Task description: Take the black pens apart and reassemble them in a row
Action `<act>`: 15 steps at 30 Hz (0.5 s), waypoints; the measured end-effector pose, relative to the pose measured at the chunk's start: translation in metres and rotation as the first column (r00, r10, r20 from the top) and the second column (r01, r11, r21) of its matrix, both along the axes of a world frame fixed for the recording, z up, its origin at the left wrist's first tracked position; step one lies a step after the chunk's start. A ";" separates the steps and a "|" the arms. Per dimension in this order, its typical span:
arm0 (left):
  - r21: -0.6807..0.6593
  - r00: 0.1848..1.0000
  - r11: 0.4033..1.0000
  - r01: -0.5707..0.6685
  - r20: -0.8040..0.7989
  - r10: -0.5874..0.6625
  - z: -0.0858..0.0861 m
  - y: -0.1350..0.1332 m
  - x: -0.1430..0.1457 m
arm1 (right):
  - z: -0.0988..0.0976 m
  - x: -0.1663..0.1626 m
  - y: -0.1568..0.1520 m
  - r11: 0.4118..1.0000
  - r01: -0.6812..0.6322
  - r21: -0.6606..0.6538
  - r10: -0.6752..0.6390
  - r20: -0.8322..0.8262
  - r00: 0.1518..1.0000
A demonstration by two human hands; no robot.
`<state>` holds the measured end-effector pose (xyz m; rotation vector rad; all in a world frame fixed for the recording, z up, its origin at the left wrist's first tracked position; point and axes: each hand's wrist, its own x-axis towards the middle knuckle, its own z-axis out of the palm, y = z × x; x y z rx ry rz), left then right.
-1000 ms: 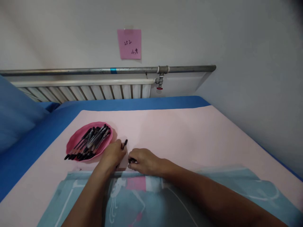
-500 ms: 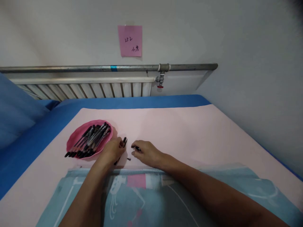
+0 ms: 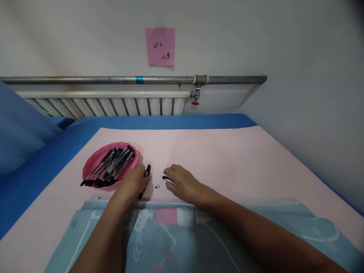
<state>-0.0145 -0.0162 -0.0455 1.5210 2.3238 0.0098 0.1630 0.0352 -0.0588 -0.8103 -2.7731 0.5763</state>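
1. On the pale pink sheet, the left hand has its fingers closed around a slim black pen barrel.
2. Just right of it, the right hand pinches a thin black-and-silver pen part.
3. Between the hands lies a tiny dark pen tip.
4. Beside the left hand sits a round pink plastic dish of black pens.

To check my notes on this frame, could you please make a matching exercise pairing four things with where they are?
1. sticky note
2. pens
3. left hand
4. small loose part

A. piled in the pink dish
B. on the pink sheet between the hands
C. stuck on the wall
D. around a black pen barrel

Pairs: 1-C, 2-A, 3-D, 4-B
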 end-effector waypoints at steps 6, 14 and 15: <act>-0.021 0.998 0.998 0.058 -0.006 -0.058 0.009 -0.003 0.005 | 0.008 0.002 -0.001 0.999 -0.047 0.017 0.045 0.110 0.993; -0.012 0.998 0.997 0.071 0.000 -0.071 0.010 -0.003 0.005 | 0.018 0.002 -0.009 0.988 -0.156 -0.006 0.154 0.195 0.969; -0.011 0.998 0.998 0.069 0.004 -0.069 0.010 -0.003 0.005 | 0.017 0.000 -0.011 0.987 -0.159 -0.011 0.158 0.188 0.969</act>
